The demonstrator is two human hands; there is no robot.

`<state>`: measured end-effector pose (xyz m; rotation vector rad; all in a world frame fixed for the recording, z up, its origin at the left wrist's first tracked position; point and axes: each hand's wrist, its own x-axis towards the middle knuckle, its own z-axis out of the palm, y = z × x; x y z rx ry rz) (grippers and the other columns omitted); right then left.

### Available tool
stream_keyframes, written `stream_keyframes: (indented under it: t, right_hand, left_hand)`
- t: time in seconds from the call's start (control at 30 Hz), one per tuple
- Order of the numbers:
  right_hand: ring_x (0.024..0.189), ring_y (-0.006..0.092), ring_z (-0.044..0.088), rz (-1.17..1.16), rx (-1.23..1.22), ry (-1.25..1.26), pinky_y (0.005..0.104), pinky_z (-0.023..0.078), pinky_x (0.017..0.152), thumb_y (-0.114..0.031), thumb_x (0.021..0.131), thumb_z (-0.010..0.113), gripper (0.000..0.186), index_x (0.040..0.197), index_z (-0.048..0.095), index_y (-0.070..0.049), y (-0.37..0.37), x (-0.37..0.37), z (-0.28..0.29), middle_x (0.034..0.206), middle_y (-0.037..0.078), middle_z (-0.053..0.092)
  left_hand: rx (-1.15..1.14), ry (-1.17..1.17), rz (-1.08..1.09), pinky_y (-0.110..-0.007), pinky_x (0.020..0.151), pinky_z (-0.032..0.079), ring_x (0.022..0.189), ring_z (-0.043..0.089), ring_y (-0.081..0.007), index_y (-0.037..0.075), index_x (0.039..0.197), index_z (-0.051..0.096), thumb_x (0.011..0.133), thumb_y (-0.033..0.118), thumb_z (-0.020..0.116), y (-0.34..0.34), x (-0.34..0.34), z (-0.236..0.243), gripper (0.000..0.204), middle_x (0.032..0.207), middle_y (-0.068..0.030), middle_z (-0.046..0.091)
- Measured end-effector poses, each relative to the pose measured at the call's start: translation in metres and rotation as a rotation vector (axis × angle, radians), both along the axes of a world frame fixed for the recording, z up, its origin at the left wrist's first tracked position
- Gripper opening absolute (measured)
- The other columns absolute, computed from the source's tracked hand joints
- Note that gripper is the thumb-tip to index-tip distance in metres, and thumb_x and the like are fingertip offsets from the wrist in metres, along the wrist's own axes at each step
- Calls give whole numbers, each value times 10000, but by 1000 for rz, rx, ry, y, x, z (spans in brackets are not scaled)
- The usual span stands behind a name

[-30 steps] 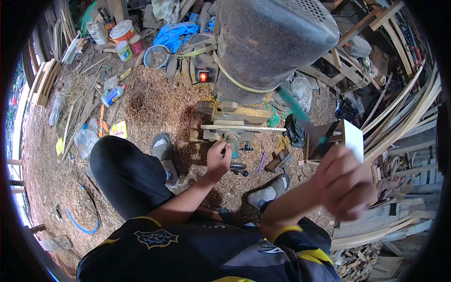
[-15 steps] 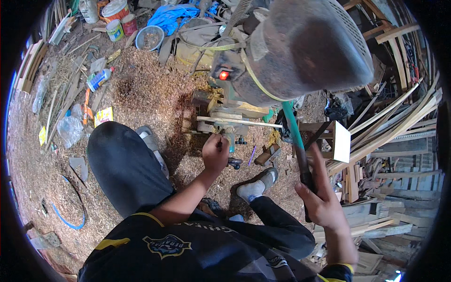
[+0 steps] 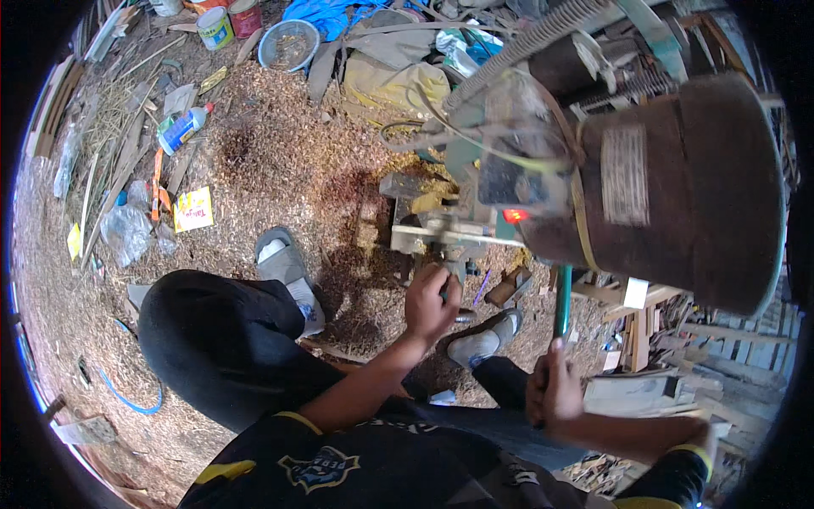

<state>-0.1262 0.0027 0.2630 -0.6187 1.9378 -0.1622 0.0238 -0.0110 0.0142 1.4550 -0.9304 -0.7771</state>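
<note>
A large, rusty brown motor head (image 3: pixel 661 195) of a standing woodworking machine hangs at the upper right, with a red light lit on it. From below it comes a green lever (image 3: pixel 562 301), and my right hand (image 3: pixel 555 392) is wrapped round its lower end. My left hand (image 3: pixel 432 304) is closed on a small dark handle in front of the machine's bed, mostly hidden by the fingers. Just beyond that hand, a pale wood strip (image 3: pixel 496 240) lies across the bed. The part above the strip is blurred.
Wood shavings (image 3: pixel 280 153) cover the floor round my sandalled feet. A wooden block (image 3: pixel 509 287) lies right of the bed. Back left are a blue basin (image 3: pixel 288 47), paint tins (image 3: pixel 214 30) and a bottle (image 3: pixel 184 129). Timber offcuts (image 3: pixel 721 365) pile up at the right.
The view has shifted, and the motor head now appears farther right and lower. My right hand has moved lower with the lever, its fingers now wrapped closer. My left hand stays by the bed.
</note>
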Motion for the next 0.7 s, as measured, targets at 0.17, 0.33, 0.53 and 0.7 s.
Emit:
stream_keyframes:
  t: [0.17,0.33,0.53,0.7]
  right_hand:
    - [590,227,572,-198,-252,-210,372,463,575,-772,1003,360,667,910,544,-137,15,-20,-33,689,76,545]
    - [1202,234,624,-97,-299,-179,406,386,1062,-761,1025,287,804,1350,574,-84,16,-19,-57,1199,117,712]
    - [1444,282,441,-6,-742,-297,430,284,1208,-694,1067,216,837,1583,367,-53,16,-41,-268,1571,136,476]
    - [1335,277,534,-68,-719,-305,456,379,1127,-718,1054,202,814,1442,504,-69,16,-21,-251,1426,141,587]
  left_hand:
    - [-40,-61,-22,-501,661,449,750,579,-411,3,804,555,896,84,648,-9,3,-2,154,782,-182,550]
    - [-3,-32,1,-496,649,446,739,584,-404,5,801,564,886,70,647,-6,9,6,135,785,-172,557]
    - [-60,-57,-11,-484,676,475,771,604,-389,5,842,608,883,71,659,-6,2,5,92,811,-165,579]
    - [-43,-65,-14,-479,696,478,789,604,-393,3,841,601,888,75,652,-2,3,8,100,816,-170,582]
